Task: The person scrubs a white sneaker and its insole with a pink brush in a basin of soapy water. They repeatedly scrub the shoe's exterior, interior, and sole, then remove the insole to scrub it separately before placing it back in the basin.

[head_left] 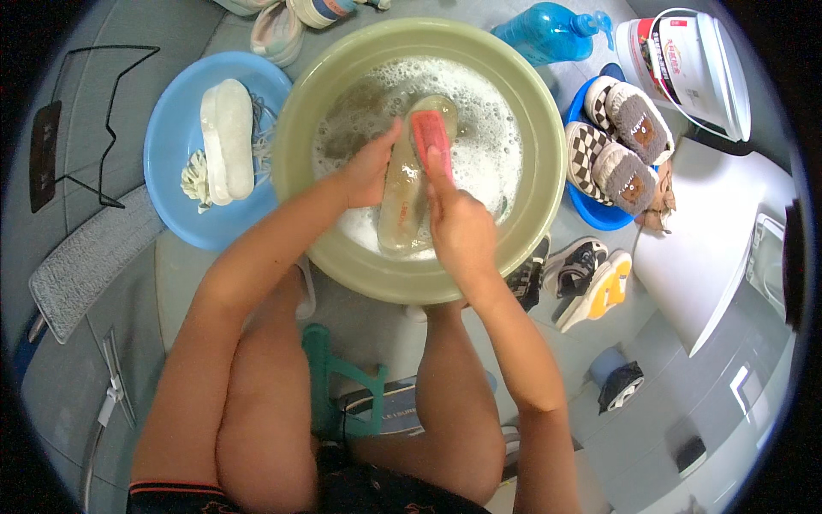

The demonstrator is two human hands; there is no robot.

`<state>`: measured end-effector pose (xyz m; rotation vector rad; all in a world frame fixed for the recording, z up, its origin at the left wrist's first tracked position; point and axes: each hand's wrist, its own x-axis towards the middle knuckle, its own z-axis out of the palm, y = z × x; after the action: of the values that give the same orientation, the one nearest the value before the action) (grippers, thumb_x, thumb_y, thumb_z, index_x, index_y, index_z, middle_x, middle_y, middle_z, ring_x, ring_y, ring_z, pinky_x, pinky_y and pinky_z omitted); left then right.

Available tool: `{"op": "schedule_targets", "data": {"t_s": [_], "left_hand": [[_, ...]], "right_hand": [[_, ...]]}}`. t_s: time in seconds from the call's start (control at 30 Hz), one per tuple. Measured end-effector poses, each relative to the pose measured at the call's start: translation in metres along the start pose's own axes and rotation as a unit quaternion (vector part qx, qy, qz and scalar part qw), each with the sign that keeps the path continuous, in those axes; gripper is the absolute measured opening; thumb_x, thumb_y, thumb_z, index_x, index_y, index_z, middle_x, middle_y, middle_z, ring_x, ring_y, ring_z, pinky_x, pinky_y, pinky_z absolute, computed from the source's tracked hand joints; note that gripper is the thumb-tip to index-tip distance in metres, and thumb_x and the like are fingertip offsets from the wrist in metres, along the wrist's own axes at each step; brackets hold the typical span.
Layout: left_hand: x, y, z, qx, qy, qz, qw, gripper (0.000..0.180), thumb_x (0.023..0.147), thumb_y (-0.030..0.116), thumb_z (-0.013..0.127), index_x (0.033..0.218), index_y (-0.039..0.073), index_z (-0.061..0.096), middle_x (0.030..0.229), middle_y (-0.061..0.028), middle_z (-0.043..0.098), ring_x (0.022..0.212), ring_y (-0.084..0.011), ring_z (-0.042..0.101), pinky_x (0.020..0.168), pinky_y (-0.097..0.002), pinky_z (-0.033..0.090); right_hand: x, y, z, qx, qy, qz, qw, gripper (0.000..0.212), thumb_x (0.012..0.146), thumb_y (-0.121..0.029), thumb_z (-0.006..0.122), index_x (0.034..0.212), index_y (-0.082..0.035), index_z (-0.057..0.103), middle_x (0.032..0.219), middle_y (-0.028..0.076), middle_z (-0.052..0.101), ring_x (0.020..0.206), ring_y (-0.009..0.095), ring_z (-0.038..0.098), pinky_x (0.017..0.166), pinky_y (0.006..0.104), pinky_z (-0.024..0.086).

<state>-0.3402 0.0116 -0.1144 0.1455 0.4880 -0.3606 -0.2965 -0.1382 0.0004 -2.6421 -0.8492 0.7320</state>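
Observation:
A wide pale-green basin of sudsy, cloudy water stands before me. Over the foam lies a wet shoe with its yellowish translucent sole turned up. My left hand grips the shoe along its left side; some fingertips are hidden behind it. A pink-red scrub brush rests against the upper half of the sole. Around its near end my right hand is closed, the thumb stretched along its back. The bristles, facing the sole, are out of sight.
At left, a blue basin holds a white shoe and laces. A blue pump bottle, white bucket and checkered slippers in a tub stand right. Loose shoes lie nearby; a green stool is below me.

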Motion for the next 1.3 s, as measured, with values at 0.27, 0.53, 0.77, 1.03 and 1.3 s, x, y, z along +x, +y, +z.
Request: {"op": "schedule_targets", "data": {"t_s": [0.27, 0.53, 0.77, 1.03, 1.3], "left_hand": [[-0.001, 0.0, 0.013, 0.07, 0.017, 0.012, 0.997, 0.071, 0.097, 0.059, 0.027, 0.142, 0.005, 0.035, 0.137, -0.0144, 0.048, 0.126, -0.027, 0.048, 0.107, -0.0439, 0.038], [0.028, 0.004, 0.037, 0.274, 0.135, 0.093, 0.948, 0.059, 0.1, 0.048, 0.038, 0.14, 0.004, 0.039, 0.138, -0.0145, 0.046, 0.125, -0.0254, 0.047, 0.104, -0.0405, 0.038], [0.05, 0.033, 0.094, 0.765, 0.173, 0.403, 0.472, 0.047, 0.091, 0.011, 0.052, 0.138, 0.01, 0.044, 0.14, -0.0183, 0.043, 0.128, -0.0338, 0.042, 0.106, -0.0432, 0.034], [0.193, 0.117, 0.245, 0.855, 0.056, 0.438, 0.272, 0.038, 0.096, 0.03, 0.044, 0.126, 0.011, 0.057, 0.133, -0.0147, 0.053, 0.119, -0.0364, 0.052, 0.101, -0.0423, 0.041], [0.251, 0.121, 0.23, 0.866, 0.104, 0.331, 0.361, 0.042, 0.099, 0.039, 0.033, 0.105, 0.013, 0.065, 0.106, -0.0138, 0.066, 0.103, -0.0342, 0.06, 0.091, -0.0459, 0.045]], "right_hand": [[0.025, 0.066, -0.019, 0.232, 0.163, 0.075, 0.956, 0.043, 0.096, -0.019, 0.051, 0.138, -0.011, 0.047, 0.117, 0.029, 0.059, 0.093, 0.028, 0.067, 0.078, 0.0353, 0.05], [-0.033, 0.075, -0.028, 0.585, 0.076, 0.222, 0.776, 0.046, 0.098, -0.026, 0.052, 0.139, -0.007, 0.042, 0.087, 0.003, 0.06, 0.063, 0.007, 0.051, 0.056, 0.0214, 0.045], [-0.001, 0.087, -0.065, 0.756, 0.073, 0.144, 0.635, 0.028, 0.1, -0.031, 0.047, 0.117, -0.009, 0.053, 0.078, 0.001, 0.06, 0.055, 0.007, 0.053, 0.045, 0.0206, 0.045], [0.088, 0.103, -0.095, 0.747, 0.083, 0.079, 0.655, 0.024, 0.101, -0.024, 0.048, 0.12, -0.011, 0.046, 0.092, 0.006, 0.063, 0.06, 0.009, 0.054, 0.045, 0.0215, 0.045], [0.131, 0.122, -0.091, 0.728, 0.102, 0.061, 0.676, 0.029, 0.1, -0.026, 0.048, 0.125, -0.012, 0.044, 0.095, 0.008, 0.064, 0.065, 0.01, 0.057, 0.056, 0.0249, 0.051]]}}
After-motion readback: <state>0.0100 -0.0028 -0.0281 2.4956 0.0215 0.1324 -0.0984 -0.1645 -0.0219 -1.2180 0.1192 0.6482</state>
